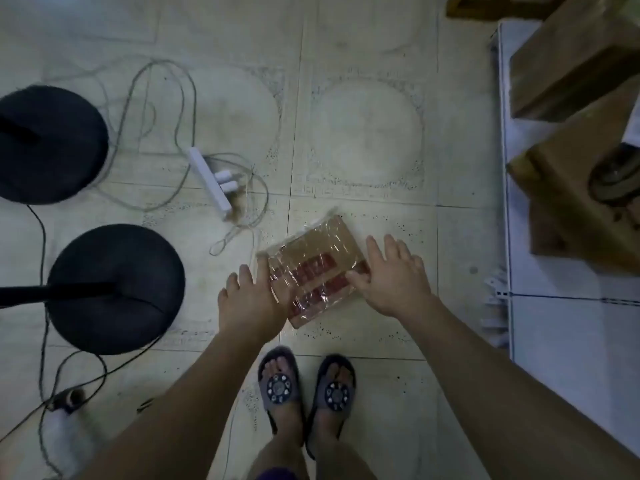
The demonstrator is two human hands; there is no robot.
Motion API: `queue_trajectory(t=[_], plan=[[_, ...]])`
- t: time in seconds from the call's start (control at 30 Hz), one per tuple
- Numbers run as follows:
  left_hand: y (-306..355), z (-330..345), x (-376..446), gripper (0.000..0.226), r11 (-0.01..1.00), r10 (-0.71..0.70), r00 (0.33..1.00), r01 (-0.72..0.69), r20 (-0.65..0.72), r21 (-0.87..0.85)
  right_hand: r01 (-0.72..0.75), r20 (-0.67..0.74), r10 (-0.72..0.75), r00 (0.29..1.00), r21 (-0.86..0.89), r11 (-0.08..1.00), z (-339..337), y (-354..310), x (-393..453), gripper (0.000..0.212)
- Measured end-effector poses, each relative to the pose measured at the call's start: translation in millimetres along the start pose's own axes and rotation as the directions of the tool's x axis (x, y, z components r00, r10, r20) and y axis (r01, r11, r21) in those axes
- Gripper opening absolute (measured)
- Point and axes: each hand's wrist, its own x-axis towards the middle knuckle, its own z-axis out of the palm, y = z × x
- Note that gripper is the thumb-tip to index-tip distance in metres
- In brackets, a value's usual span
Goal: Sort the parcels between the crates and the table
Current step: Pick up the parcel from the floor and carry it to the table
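Parcels are few in this view; the one in question is a flat parcel [317, 268] of brown cardboard with red print, wrapped in clear plastic, and it is between both hands above the tiled floor [363, 140], just ahead of the person's feet. Starting from the left, two round black stand bases [52, 143] are on the floor, one behind the other, each with a dark pole going out of the left edge. Thin cables [156, 84] curl around them and lead to a white power strip [209, 178] with two white plugs in it. Next comes the left hand [249, 296], which holds the left edge of the parcel; its thumb lies on the top face and the fingers are spread beside the edge. Below the parcel, two grey sandals [306, 389] with a round pattern are visible on the feet. The right hand [394, 275] holds the right edge of the parcel, with the thumb pressed on the plastic and the other fingers stretched forward and spread. Further right is a white table [561, 341], and on it are brown cardboard boxes [568, 60]. The nearest box has a dark roll of tape [614, 178] lying on top.
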Motion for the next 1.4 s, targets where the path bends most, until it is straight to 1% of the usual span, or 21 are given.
queue_trajectory(t=[0.2, 0.3, 0.4, 0.63, 0.77, 0.9, 1.03, 1.17, 1.27, 1.4], plan=[[-11.2, 104.2, 73.2, 0.096, 0.996, -0.045, 0.997, 0.049, 0.058, -0.080, -0.017, 0.031, 0.017, 0.999, -0.019, 1.000, 91.0, 10.1, 78.8, 0.098], [-15.7, 146.8, 104.9, 0.095, 0.988, -0.032, 0.999, 0.037, 0.035, -0.147, -0.011, 0.026, 0.012, 1.000, -0.020, 1.000, 127.9, 14.3, 114.4, 0.099], [-20.6, 178.5, 128.7, 0.097, 0.970, -0.035, 0.998, 0.046, 0.048, -0.237, -0.010, 0.023, 0.011, 1.000, -0.018, 1.000, 153.3, 13.5, 145.1, 0.100], [-33.3, 209.5, 146.7, 0.114, 0.932, -0.025, 0.993, 0.065, 0.115, -0.356, -0.056, 0.013, 0.056, 0.998, 0.046, 0.997, 191.5, 9.6, 194.0, 0.104], [-32.9, 204.7, 146.2, 0.116, 0.888, -0.010, 0.995, 0.055, 0.099, -0.457, -0.064, -0.058, 0.069, 0.996, 0.083, 0.994, 198.2, 10.0, 196.0, 0.108], [-23.4, 172.2, 140.0, 0.107, 0.878, 0.045, 0.999, -0.030, 0.020, -0.478, -0.092, -0.101, 0.110, 0.989, 0.171, 0.981, 177.5, 21.6, 171.7, 0.105], [-9.4, 100.9, 116.4, 0.097, 0.871, 0.057, 0.996, -0.085, -0.072, -0.484, -0.093, -0.170, 0.134, 0.976, 0.230, 0.969, 125.4, 22.6, 118.2, 0.101], [7.5, 5.5, 71.1, 0.093, 0.864, 0.073, 0.986, -0.137, -0.149, -0.485, -0.052, -0.277, 0.130, 0.952, 0.272, 0.961, 42.2, 14.4, 51.9, 0.097], [18.6, -73.5, 29.4, 0.095, 0.860, 0.080, 0.976, -0.170, -0.200, -0.481, -0.037, -0.338, 0.139, 0.931, 0.292, 0.956, -31.7, 6.2, -1.4, 0.099], [38.2, -179.7, -28.7, 0.090, 0.850, 0.112, 0.957, -0.232, -0.269, -0.473, 0.012, -0.412, 0.134, 0.901, 0.333, 0.943, -135.4, -3.3, -73.5, 0.101]])
